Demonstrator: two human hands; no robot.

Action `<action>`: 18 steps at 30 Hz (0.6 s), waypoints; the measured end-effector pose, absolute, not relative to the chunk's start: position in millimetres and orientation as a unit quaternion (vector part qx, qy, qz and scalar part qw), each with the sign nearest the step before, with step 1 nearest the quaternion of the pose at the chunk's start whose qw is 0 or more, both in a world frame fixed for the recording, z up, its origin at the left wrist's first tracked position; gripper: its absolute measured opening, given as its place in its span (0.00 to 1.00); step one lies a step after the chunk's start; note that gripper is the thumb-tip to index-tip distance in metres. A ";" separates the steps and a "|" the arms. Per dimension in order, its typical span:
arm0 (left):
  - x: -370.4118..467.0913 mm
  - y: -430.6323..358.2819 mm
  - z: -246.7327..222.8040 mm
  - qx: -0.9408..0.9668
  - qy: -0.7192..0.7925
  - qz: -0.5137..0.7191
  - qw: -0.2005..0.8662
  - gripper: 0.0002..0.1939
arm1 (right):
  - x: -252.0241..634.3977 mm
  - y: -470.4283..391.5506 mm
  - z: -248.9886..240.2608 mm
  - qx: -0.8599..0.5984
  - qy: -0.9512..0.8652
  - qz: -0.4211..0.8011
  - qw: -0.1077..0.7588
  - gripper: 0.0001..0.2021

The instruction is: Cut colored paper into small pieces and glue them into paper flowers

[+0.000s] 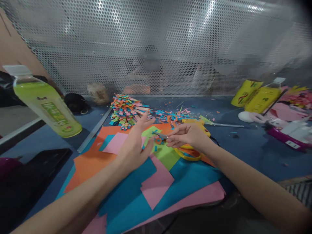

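A perforated metal panel (pixel 170 32) runs along the far side of the blue worktop (pixel 243 146). At the near left lies a flat black object (pixel 46 172), and beyond it a bottle of yellow-green drink (pixel 48 100) with a white cap, which looks tilted in this view. Farther off, just right of the bottle, sit a round black object (pixel 75 103) and a crumpled pale-brown bundle (pixel 97 93). A long clear strip (pixel 95 130) lies slantwise near the bottle, and right of its far end stands a thick cluster of folded paper pieces (pixel 123 112) in orange, blue, pink and green.

The left hand (pixel 135 143) reaches over overlapping sheets of coloured paper (pixel 92 162), thumb and fingers spread well apart, with nothing seen in its grasp. Between the two hands, on a green sheet (pixel 168 154), are an orange paper ring (pixel 159 141) and small blue scraps (pixel 156 148). The right hand (pixel 168 139) is drawn into a pinch, a grey pointed piece (pixel 159 134) showing left of its fingertips (whether they grip it, I cannot tell). Yellow loop handles (pixel 192 158) lie just below that hand, and a yellow tool (pixel 206 128) lies partly behind it. Farther right are a thin rod (pixel 229 125), a yellow-labelled bottle (pixel 263 99) and a purple-and-white object (pixel 287 139).
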State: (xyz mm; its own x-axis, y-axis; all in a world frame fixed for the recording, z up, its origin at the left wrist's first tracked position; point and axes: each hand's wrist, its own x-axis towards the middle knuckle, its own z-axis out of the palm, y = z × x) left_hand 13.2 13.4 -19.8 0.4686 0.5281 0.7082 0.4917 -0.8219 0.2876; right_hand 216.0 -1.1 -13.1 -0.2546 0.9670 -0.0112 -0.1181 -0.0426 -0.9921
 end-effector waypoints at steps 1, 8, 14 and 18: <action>12.1 17.3 -20.6 0.850 0.322 0.415 0.035 0.28 | 217.0 -0.3 -13.3 -0.411 -0.530 0.592 0.446 0.09; 12.1 35.6 -32.0 0.834 0.431 0.322 0.122 0.33 | 218.7 -5.2 -7.2 -0.416 -0.578 0.578 0.398 0.12; 17.7 39.9 -37.3 0.856 0.404 0.293 0.135 0.37 | 219.7 -12.3 13.9 -0.428 -0.557 0.612 0.363 0.12; 18.0 43.6 -39.4 0.868 0.387 0.279 0.137 0.38 | 220.4 -37.3 39.1 -0.407 -0.584 0.628 0.313 0.08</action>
